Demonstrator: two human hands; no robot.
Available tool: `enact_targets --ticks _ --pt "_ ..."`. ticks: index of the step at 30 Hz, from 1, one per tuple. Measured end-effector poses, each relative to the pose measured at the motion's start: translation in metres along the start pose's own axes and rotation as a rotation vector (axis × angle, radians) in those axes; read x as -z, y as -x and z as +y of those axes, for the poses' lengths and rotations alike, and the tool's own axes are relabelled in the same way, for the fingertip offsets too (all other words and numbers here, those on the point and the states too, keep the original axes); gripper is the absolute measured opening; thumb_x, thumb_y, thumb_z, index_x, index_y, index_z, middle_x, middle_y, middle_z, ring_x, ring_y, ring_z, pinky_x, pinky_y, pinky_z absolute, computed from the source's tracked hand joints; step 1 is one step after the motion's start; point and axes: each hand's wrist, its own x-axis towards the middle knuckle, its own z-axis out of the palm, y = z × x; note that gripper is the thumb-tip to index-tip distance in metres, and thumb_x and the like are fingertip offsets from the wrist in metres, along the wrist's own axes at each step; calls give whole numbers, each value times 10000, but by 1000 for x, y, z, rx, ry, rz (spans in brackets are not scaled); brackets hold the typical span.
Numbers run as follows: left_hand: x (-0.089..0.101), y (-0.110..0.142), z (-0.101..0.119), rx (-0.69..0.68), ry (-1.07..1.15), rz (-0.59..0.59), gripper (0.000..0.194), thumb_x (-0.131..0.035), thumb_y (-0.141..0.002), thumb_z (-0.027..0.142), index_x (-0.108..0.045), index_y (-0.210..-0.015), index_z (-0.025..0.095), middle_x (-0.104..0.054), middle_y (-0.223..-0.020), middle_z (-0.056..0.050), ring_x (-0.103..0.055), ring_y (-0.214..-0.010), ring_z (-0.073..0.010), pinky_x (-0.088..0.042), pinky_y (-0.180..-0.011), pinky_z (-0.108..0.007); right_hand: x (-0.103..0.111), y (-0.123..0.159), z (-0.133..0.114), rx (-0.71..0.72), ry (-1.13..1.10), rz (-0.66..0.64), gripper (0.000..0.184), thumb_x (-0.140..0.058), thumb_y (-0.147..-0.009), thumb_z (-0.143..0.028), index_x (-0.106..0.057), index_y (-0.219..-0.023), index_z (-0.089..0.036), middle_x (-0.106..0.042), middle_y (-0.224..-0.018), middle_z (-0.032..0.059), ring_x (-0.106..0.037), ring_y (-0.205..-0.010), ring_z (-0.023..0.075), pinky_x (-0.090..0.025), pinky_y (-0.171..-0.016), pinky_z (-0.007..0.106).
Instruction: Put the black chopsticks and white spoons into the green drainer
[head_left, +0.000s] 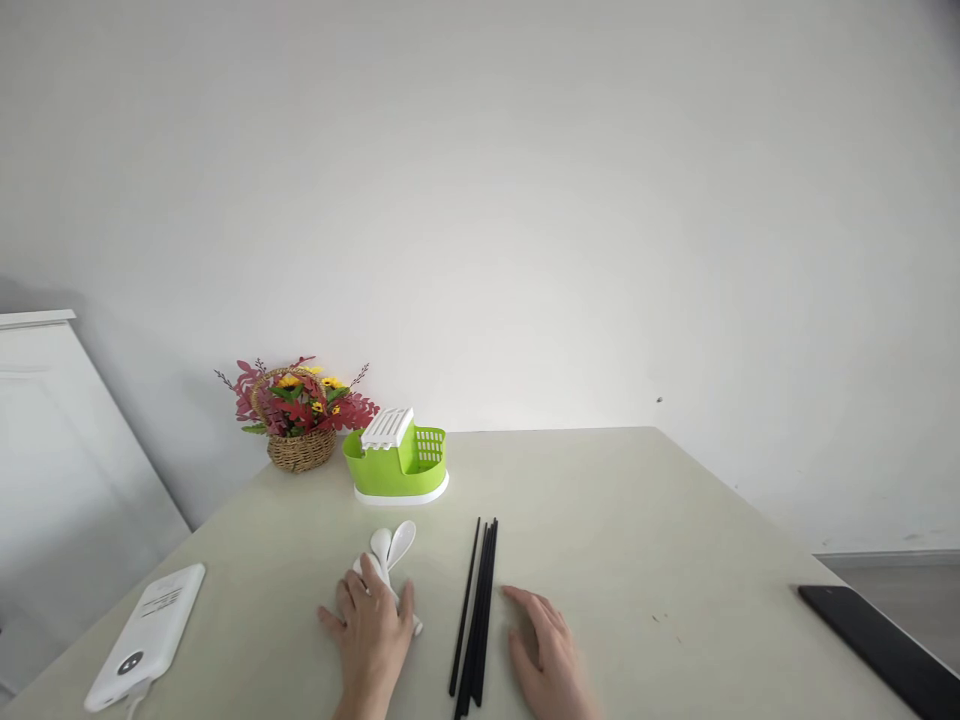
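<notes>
On the table (600, 520), partly under the left hand (373, 632): white spoons (403, 541), lying crossed in a small bunch, with bowls directed away and one handle end visible beside the thumb.
Left hand: palm down, spread at the fingers, resting on or just above the spoons; cannot tell if pinching any handle.
Right hand (551, 655): loosely curved, parted between thumb and forefinger, with nothing visible in the grasp; just beside the black chopsticks (481, 610), not touching them.
Feel of the spoons: probably light and stiff, with a smooth, somewhat slippery surface; plastic or ceramic, cannot tell, so better treated as able to chip.
Grip for the spoons: best at the middle of the handle, one by one, because of the crossing.
Feel of the chopsticks: probably light, rigid and quick to roll.
Grip for the chopsticks: best around the middle of the bundle, including the one lying slightly apart at its left.
Green and white holder (386, 472): beyond the spoons, near the flower basket (301, 452); no writing visible.
White power bank (154, 625): at the left, with a cable (136, 700); bearing printed lines and a dark oval mark, too small to read.
Black flat device (877, 640): at the right edge, without readable brand.
</notes>
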Motion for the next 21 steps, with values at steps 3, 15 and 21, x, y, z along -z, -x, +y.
enact_targets --ticks 3,15,21 --pt "4 1 -13 -40 47 45 572 -364 -1015 308 -436 -1533 76 -630 -1381 -244 -538 -1356 -360 -397 -1105 -551 -5 1 2 -25 -19 34 432 -471 -977 -310 -682 -1352 -274 -697 -1374 72 -634 -1286 265 -519 -1075 401" --pt "21 -8 -46 -153 -79 20 447 -298 -1046 328 -685 -940 131 -718 -904 -160 -705 -932 -326 -507 -811 -412 -10 1 8 -13 -54 98 367 -487 -971 -317 -717 -1255 -290 -742 -1275 69 -679 -1215 269 -559 -1020 392" --pt "27 -3 -33 -99 303 -104 422 -247 -1052 351 -615 -923 190 -726 -856 -123 -733 -805 -272 -507 -661 -331 -6 3 2 -15 -75 97 341 -476 -994 -411 -735 -1173 -278 -754 -1214 79 -695 -1165 270 -566 -1001 392"
